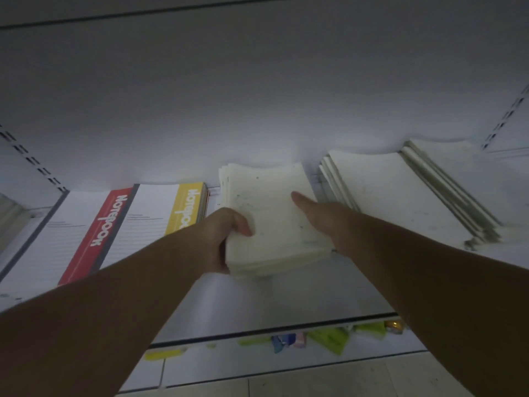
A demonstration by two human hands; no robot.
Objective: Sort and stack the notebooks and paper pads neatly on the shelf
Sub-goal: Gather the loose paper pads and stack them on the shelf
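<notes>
Our left hand (pixel 220 236) gripped the pad stack (pixel 274 222), thumb on top; right hand (pixel 323 216): thumb on top, fingers hidden; we could not tell its grip.

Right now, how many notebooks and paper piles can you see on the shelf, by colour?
Red-band notebook showing: 1
Yellow-band notebook showing: 1
Plain pale paper piles: 3 (middle pile, right pile, far-right pile)
Total: 5
</notes>
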